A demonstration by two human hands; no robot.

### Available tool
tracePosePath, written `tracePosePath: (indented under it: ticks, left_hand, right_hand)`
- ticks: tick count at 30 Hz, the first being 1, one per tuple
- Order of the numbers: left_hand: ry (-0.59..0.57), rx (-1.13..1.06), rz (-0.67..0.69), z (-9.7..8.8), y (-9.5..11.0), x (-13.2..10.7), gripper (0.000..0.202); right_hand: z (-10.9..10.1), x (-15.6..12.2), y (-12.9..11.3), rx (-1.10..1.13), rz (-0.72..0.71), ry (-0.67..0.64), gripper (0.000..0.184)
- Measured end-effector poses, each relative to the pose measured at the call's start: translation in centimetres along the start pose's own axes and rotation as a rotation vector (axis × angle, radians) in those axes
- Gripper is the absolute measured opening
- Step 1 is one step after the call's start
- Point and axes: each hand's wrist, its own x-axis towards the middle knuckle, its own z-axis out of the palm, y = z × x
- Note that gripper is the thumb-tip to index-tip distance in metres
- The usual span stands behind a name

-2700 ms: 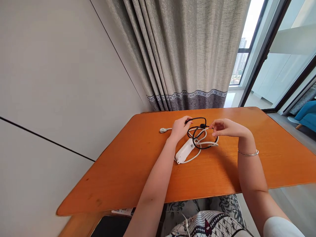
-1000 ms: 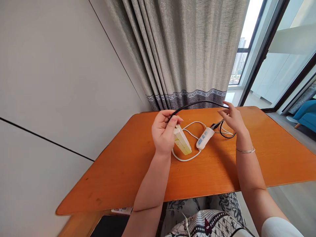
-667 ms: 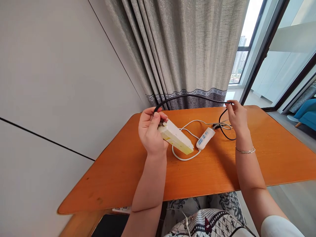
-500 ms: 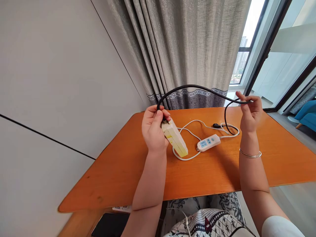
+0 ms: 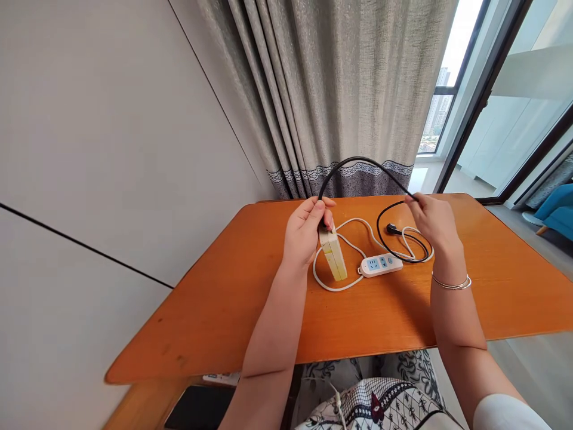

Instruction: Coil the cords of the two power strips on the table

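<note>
My left hand (image 5: 307, 233) grips the top end of a yellowed power strip (image 5: 333, 258), which stands tilted on the orange table (image 5: 250, 298). A black cable (image 5: 358, 162) arcs from that end up and over to my right hand (image 5: 433, 222), which pinches it. The rest of the black cable loops down to its black plug (image 5: 392, 229) on the table. A small white power strip with blue sockets (image 5: 380, 264) lies flat between my hands, its white cord (image 5: 353, 230) curling around both strips.
A grey curtain (image 5: 340, 89) hangs behind the table, with a white wall (image 5: 111, 149) on the left and a glass door (image 5: 514, 119) on the right. A blue chair (image 5: 557, 210) stands far right. A dark flat object (image 5: 197, 409) lies below the table's near edge.
My hands have come closer together and lower, so the black cable's arc is narrower. The yellowed strip's lower end now rests on the table. The white strip has shifted slightly.
</note>
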Motion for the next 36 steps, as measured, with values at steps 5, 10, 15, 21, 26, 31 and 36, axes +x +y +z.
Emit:
tracePosePath:
  ticks: [5, 10, 15, 21, 26, 31, 36]
  left_hand:
    - [-0.021, -0.015, -0.045, 0.1, 0.0, 0.1, 0.035]
    - [0.022, -0.071, -0.036, 0.2, -0.3, 0.3, 0.027]
    - [0.02, -0.058, -0.04, 0.1, -0.5, 0.4, 0.025]
    - [-0.038, -0.039, 0.021, 0.2, -0.9, 0.1, 0.031]
    - [-0.104, 0.016, 0.113, 0.5, -1.5, -0.1, 0.037]
    - [-0.139, 0.35, 0.293, 1.0, -2.0, -0.9, 0.032]
    - [-0.161, 0.733, 0.402, 1.2, -2.1, -1.4, 0.031]
  right_hand:
    - [1.2, -0.1, -0.7, -0.093, -0.19, -0.124, 0.031]
    - [1.9, -0.5, -1.7, 0.118, -0.251, -0.24, 0.028]
    - [2.3, -1.4, -2.9, 0.304, -0.191, -0.021, 0.025]
    - [2.9, -1.7, -3.7, 0.41, -0.216, 0.217, 0.016]
    - [3.3, -2.7, -5.2, 0.304, -0.326, -0.038, 0.011]
    - [3.8, -4.0, -7.0, 0.139, -0.466, -0.268, 0.014]
    - [3.6, -4.4, -7.3, 0.155, -0.507, -0.397, 0.025]
